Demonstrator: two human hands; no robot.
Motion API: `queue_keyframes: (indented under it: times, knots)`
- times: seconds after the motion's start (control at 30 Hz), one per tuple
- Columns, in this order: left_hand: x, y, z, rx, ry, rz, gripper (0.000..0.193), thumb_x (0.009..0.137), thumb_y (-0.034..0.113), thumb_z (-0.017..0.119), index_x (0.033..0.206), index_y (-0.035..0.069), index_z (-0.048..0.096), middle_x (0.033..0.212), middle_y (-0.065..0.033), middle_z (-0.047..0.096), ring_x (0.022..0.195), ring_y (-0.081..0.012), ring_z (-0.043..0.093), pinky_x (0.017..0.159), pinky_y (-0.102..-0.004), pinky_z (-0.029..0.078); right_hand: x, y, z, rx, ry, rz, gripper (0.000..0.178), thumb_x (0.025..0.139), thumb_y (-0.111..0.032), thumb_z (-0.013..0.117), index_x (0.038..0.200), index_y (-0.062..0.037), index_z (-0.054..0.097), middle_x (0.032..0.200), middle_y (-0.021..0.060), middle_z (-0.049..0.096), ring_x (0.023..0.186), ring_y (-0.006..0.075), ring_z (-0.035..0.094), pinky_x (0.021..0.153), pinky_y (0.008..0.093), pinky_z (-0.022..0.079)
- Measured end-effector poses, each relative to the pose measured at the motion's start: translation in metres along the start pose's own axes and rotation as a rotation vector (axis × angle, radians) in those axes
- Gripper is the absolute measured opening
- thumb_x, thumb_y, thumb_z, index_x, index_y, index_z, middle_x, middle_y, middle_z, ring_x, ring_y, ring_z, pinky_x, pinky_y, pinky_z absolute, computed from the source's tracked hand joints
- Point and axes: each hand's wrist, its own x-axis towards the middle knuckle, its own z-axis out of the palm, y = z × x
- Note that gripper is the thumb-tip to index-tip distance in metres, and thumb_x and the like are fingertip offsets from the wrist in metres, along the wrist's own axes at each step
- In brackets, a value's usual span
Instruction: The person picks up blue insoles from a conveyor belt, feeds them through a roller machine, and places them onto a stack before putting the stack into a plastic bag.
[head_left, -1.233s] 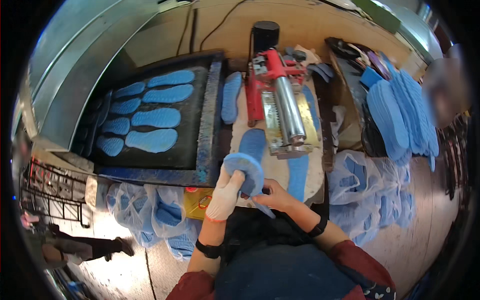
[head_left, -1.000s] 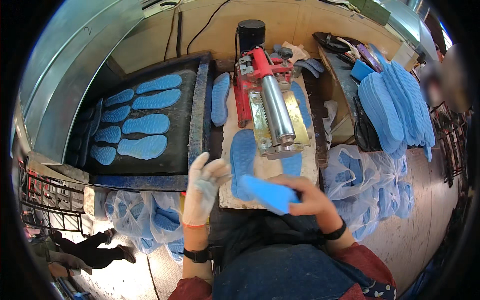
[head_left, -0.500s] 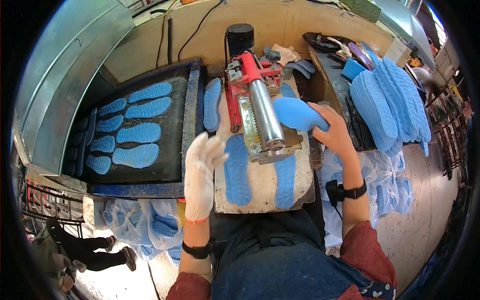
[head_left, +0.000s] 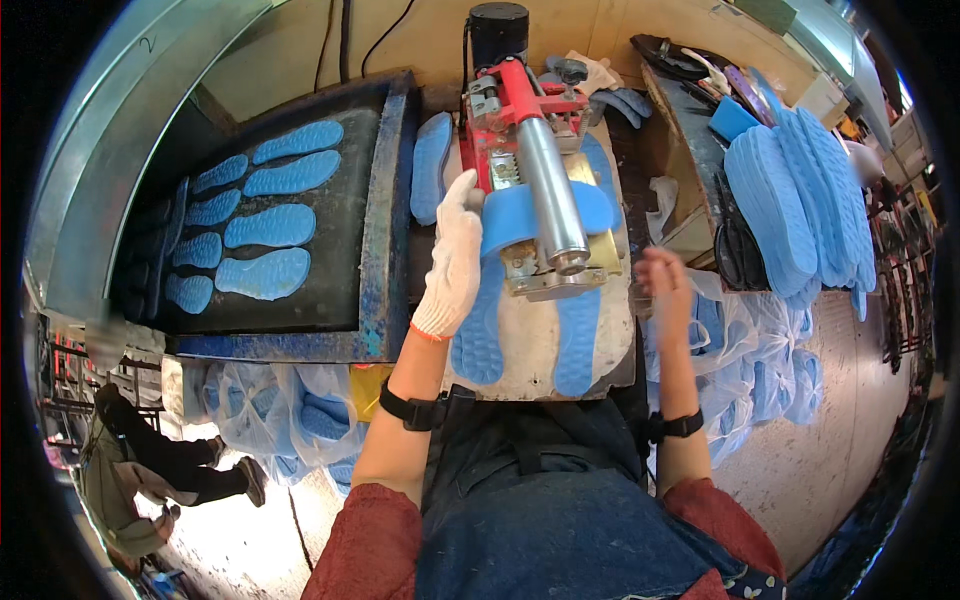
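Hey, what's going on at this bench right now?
A person is working blue shoe insoles at a red roller machine. The gloved left hand touches a blue insole lying across under the machine's metal roller. The bare right hand hangs empty beside the machine. Two more insoles lie on the white board, others on the dark tray to the left.

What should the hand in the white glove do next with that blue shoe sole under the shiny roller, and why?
Probably ease the blue sole a little further under the metal roller. The gloved left hand already touches its left end, the sole lies across beneath the roller, and the bare right hand hangs free beside the machine.
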Motion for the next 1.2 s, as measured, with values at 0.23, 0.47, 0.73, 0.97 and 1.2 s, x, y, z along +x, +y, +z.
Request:
queue_keyframes:
  times: [0.23,0.47,0.73,0.97,1.2]
  knots:
    - [-0.068,-0.011,-0.003,-0.209,0.011,-0.230,0.058,0.104,0.043,0.029,0.143,0.000,0.033,0.142,-0.0089,0.038,0.133,-0.0183,0.033,0.113,-0.0319,0.023,-0.045,0.078,0.064,-0.374,-0.322,-0.069,0.016,0.093,-0.016,0.057,0.095,-0.0005,0.060,0.081,0.0101,0.064,0.068,0.0148,0.059,0.062,0.0309,0.047]
    - [-0.117,0.056,-0.018,-0.886,0.394,-0.702,0.054,0.101,0.046,0.038,0.132,0.003,0.050,0.123,-0.0065,0.059,0.110,-0.0166,0.057,0.096,-0.0329,0.045,-0.057,0.080,0.150,-0.320,-0.578,-0.146,0.055,0.085,-0.017,0.068,0.130,0.0010,0.042,0.099,0.0193,0.063,0.077,0.0342,0.064,0.068,0.0404,0.052]
    - [-0.075,0.039,-0.118,-0.849,0.347,-0.347,0.072,0.097,0.061,0.024,0.131,0.002,0.047,0.120,-0.0133,0.059,0.111,-0.0261,0.056,0.100,-0.0402,0.041,-0.059,0.055,0.173,-0.329,-0.465,0.029,0.073,0.074,-0.015,0.078,0.134,0.0001,0.039,0.115,0.0239,0.057,0.101,0.0324,0.060,0.081,0.0433,0.050]
    - [-0.021,0.041,-0.161,-0.570,0.321,-0.521,0.073,0.098,0.058,0.029,0.125,-0.005,0.052,0.110,-0.0103,0.063,0.101,-0.0200,0.060,0.091,-0.0315,0.047,-0.036,0.078,0.101,0.056,-0.404,0.222,0.031,0.084,-0.008,0.067,0.113,-0.0014,0.060,0.101,0.0033,0.062,0.091,0.0134,0.056,0.080,0.0283,0.046]
    - [0.021,-0.016,-0.232,-0.017,0.389,-0.653,0.074,0.096,0.055,0.034,0.129,-0.010,0.050,0.125,-0.0197,0.059,0.109,-0.0283,0.058,0.098,-0.0357,0.042,-0.036,0.064,0.038,0.212,-0.350,0.226,0.032,0.088,-0.007,0.062,0.119,-0.0033,0.056,0.103,0.0011,0.061,0.094,0.0103,0.054,0.082,0.0266,0.043]
